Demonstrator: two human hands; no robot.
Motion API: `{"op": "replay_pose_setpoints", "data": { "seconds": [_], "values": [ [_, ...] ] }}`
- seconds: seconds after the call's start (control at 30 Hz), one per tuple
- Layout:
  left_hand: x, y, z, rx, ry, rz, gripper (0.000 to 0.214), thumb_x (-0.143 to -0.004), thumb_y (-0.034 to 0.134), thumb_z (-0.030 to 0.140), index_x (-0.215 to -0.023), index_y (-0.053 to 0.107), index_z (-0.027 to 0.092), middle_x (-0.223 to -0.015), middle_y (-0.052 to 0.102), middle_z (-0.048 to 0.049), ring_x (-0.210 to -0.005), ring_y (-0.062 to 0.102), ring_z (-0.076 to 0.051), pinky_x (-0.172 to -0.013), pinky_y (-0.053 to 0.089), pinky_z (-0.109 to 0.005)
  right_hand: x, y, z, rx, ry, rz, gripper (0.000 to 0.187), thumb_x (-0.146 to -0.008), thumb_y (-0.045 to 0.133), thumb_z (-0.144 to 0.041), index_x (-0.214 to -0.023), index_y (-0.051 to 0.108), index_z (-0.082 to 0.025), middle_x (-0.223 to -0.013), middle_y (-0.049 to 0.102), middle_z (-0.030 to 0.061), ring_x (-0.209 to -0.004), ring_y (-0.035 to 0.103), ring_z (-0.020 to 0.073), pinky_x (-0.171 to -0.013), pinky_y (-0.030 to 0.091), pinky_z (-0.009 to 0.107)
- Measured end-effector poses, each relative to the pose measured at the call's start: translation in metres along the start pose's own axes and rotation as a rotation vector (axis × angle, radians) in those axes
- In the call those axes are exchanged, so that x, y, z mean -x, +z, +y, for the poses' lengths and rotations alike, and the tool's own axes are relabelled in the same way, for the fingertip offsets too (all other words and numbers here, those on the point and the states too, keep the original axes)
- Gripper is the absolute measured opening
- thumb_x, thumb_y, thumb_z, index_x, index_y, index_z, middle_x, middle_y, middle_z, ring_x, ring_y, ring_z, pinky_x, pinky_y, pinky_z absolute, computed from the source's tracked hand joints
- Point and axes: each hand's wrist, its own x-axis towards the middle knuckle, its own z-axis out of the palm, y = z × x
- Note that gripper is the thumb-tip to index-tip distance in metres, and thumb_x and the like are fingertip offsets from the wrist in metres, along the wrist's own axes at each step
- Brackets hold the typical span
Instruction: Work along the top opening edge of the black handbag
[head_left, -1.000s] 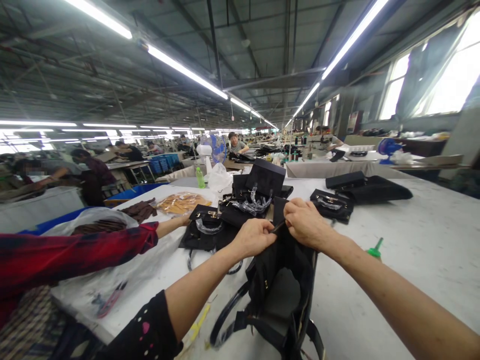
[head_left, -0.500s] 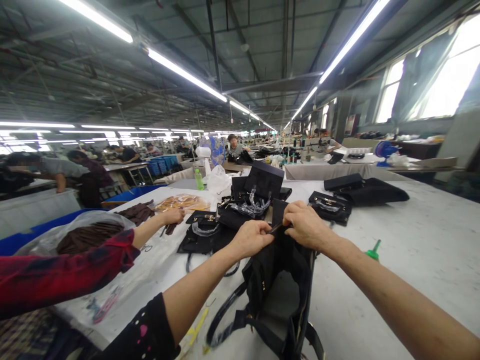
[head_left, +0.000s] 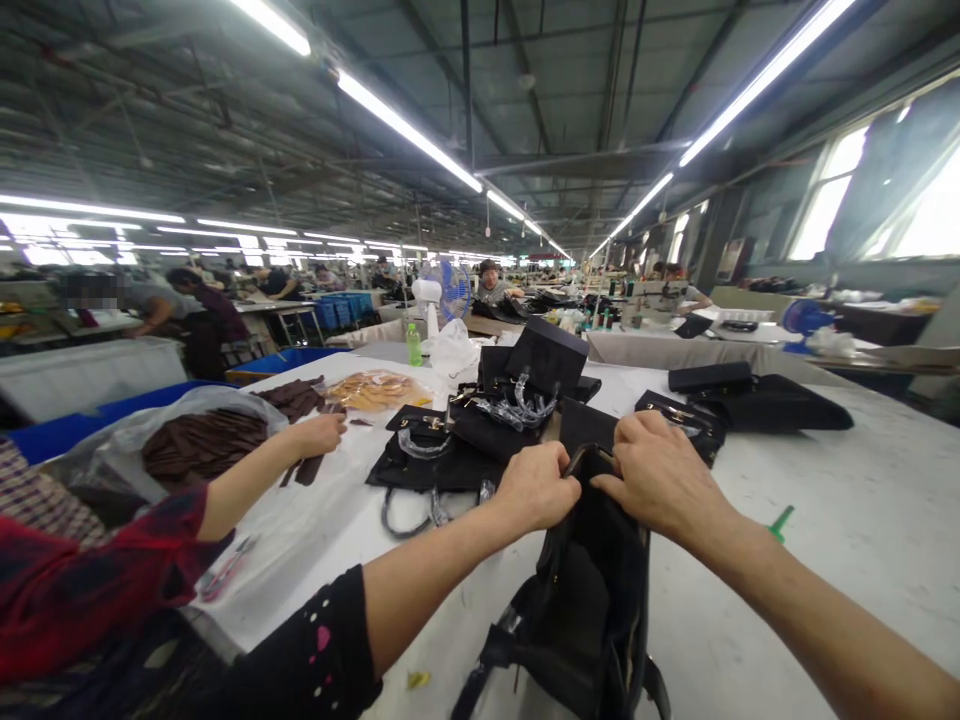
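Note:
A black handbag [head_left: 592,600] stands open on the white table [head_left: 825,520] right in front of me. My left hand [head_left: 536,488] is closed on the near left part of its top edge. My right hand [head_left: 660,475] is closed on the same edge just to the right, fingers curled over it. Both hands nearly touch above the bag's mouth. Beyond them lies a pile of black handbags [head_left: 480,430] with plastic-wrapped handles.
A co-worker's arm in a red plaid sleeve [head_left: 97,570] reaches from the left, hand [head_left: 319,433] on brown leather strips [head_left: 202,445]. A green-capped bottle tip [head_left: 780,522] pokes up at right. More black bags [head_left: 750,400], a fan [head_left: 442,295] and a green bottle [head_left: 414,345] stand farther back.
The view has shifted right and down a little. My hands have come closer together on the bag's top edge. The co-worker's hand has drawn back left onto the brown strips.

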Motion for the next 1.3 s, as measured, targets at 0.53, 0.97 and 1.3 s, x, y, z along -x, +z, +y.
{"op": "replay_pose_setpoints", "data": {
  "seconds": [0.53,0.97,1.3],
  "values": [
    [0.001,-0.001,-0.001,0.018,-0.004,0.021,0.007,-0.069,0.057,0.025,-0.073,0.062,0.021,-0.070,0.064,-0.0019,-0.062,0.053,-0.017,-0.056,0.031,-0.028,0.016,-0.005,0.000,-0.134,-0.075,-0.082,0.021,-0.073,0.062,-0.007,-0.056,0.064,-0.021,-0.098,0.063,0.0102,-0.103,0.049,0.0307,-0.084,0.044,0.043],
    [-0.005,-0.001,-0.016,0.240,0.070,-0.139,0.029,-0.071,0.057,0.028,-0.092,0.077,0.022,-0.057,0.049,0.0040,-0.054,0.041,-0.011,-0.050,0.026,-0.025,0.036,-0.007,0.014,-0.508,-0.073,-0.099,0.033,-0.055,0.048,0.004,-0.075,0.048,-0.022,-0.088,0.056,0.0039,-0.090,0.048,0.0239,-0.075,0.042,0.037],
    [-0.006,0.001,-0.025,0.346,0.033,-0.166,0.031,-0.071,0.061,0.028,-0.096,0.077,0.018,-0.059,0.047,0.0038,-0.053,0.038,-0.010,-0.049,0.024,-0.023,-0.004,0.012,0.010,-0.496,0.050,0.014,0.011,-0.077,0.070,-0.017,-0.087,0.072,-0.019,-0.100,0.064,0.0080,-0.103,0.048,0.0289,-0.093,0.040,0.042]
  ]
}}
